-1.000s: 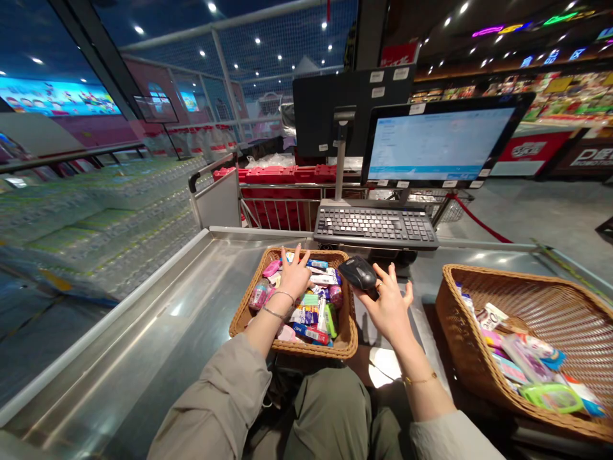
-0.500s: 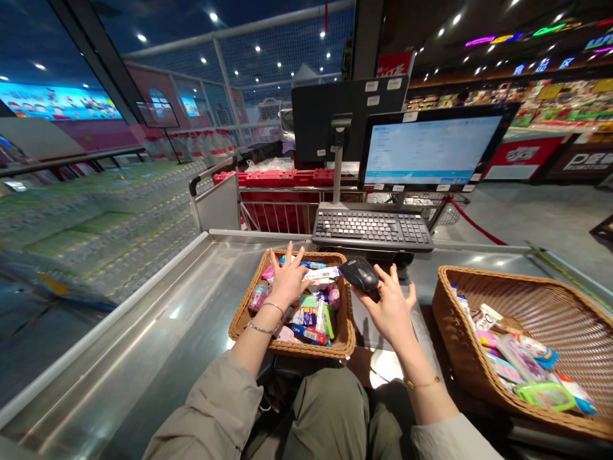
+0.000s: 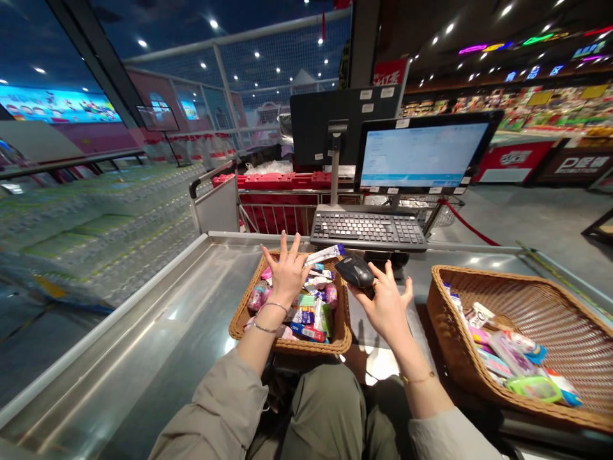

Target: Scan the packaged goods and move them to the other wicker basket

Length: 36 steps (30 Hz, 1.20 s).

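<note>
Above the smaller wicker basket (image 3: 345, 332), my left hand (image 3: 286, 276) pinches a slim white-and-blue packet (image 3: 324, 255) by its near end, its other fingers spread. The packet's far end points at the head of a black barcode scanner (image 3: 355, 271). My right hand (image 3: 387, 300) grips that scanner between thumb and fingers, just right of the basket. Inside the basket lie many small packaged goods, among them a pink bottle (image 3: 258, 296), a blue-and-red box (image 3: 308, 331) and a green pack (image 3: 327, 317). My left hand and wrist cover part of them.
On the right stands a larger wicker basket (image 3: 569, 319) with packets and a green-framed item (image 3: 534, 388). A keyboard (image 3: 368, 227) and lit monitor (image 3: 421, 156) stand behind the metal counter (image 3: 158, 345). Stacked bottled drinks (image 3: 105, 236) are beyond its left edge.
My left hand has lifted slightly, raising the packet higher and tilting its far end upward. The scanner remains in my right hand, and the whole view has shifted a little.
</note>
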Motion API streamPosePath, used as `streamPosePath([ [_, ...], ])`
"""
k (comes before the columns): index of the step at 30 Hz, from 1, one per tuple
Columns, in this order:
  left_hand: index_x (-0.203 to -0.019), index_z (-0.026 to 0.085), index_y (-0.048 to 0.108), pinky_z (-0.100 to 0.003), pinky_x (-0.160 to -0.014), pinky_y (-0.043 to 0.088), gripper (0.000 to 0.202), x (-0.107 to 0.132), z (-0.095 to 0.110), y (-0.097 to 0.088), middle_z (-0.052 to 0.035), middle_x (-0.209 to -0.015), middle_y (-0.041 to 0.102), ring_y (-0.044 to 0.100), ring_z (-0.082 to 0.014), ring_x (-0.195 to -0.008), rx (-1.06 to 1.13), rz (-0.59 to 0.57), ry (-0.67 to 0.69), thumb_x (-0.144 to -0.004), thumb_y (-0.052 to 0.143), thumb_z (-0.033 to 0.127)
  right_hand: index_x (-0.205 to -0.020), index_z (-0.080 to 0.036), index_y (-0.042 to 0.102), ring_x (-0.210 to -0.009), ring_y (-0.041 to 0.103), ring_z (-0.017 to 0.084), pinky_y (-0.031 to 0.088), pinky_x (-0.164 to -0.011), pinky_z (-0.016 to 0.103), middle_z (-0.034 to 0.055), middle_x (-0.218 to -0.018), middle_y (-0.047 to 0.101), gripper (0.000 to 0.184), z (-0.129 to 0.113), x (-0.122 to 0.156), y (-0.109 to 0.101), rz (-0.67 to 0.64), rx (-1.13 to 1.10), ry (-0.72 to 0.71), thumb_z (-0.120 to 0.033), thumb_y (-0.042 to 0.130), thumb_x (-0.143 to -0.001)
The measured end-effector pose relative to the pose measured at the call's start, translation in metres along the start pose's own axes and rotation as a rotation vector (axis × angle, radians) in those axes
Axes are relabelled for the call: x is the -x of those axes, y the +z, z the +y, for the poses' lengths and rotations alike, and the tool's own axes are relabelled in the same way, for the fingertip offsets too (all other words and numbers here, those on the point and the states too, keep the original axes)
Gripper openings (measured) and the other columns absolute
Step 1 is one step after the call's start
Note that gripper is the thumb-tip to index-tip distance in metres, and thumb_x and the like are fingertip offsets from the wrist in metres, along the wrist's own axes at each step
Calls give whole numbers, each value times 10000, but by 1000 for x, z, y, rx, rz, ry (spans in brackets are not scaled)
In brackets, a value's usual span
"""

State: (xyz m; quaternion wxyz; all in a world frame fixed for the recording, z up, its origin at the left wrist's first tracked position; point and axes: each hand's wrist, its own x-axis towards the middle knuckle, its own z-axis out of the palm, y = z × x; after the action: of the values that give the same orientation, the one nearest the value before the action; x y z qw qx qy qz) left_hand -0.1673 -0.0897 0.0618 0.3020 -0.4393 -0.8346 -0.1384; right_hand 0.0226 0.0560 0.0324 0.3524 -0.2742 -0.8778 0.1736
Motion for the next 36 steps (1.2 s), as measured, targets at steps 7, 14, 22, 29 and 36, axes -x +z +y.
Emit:
streamPosePath([
  [7, -1126, 261, 730, -793, -1116, -202, 266, -3, 4, 3, -61, -1636, 307, 89, -404, -1556, -1, 32, -16, -966, 578, 409, -1079, -208, 704, -1513, 303, 388, 40, -1147, 751, 125, -1456, 592, 441, -1, 0, -3, 6, 10, -20, -559, 461, -967],
  [14, -1132, 265, 736, -777, -1114, -213, 248, -5, 8, 5, -62, -1627, 320, 105, -407, -1550, 22, 75, -9, -963, 589, 371, -1103, -196, 694, -1506, 322, 386, 55, -1147, 755, 139, -1451, 594, 412, -3, 2, -5, 37, 5, -41, -524, 482, -971],
  [22, -1056, 243, 753, -756, -1099, -239, 186, -8, 11, 11, -93, -1574, 413, 197, -419, -1526, 34, 206, 28, -928, 649, 328, -1089, -192, 696, -1513, 310, 382, 60, -1149, 755, 126, -1456, 592, 407, -7, 2, -7, 51, 6, -56, -518, 478, -978],
  [29, -1054, 254, 750, -761, -1095, -237, 179, -9, 12, 9, -85, -1575, 408, 175, -409, -1532, 73, 199, 25, -931, 637, 320, -1090, -197, 686, -1513, 313, 377, 70, -1147, 762, 118, -1444, 604, 391, -5, 2, -6, 68, 13, -71, -517, 490, -977],
  [36, -1041, 245, 750, -756, -1092, -241, 172, -9, 13, 9, -86, -1575, 408, 200, -420, -1523, 45, 214, 43, -934, 640, 322, -1090, -197, 688, -1507, 323, 387, 77, -1143, 768, 121, -1441, 607, 401, -4, 2, -5, 76, 9, -81, -529, 496, -974],
])
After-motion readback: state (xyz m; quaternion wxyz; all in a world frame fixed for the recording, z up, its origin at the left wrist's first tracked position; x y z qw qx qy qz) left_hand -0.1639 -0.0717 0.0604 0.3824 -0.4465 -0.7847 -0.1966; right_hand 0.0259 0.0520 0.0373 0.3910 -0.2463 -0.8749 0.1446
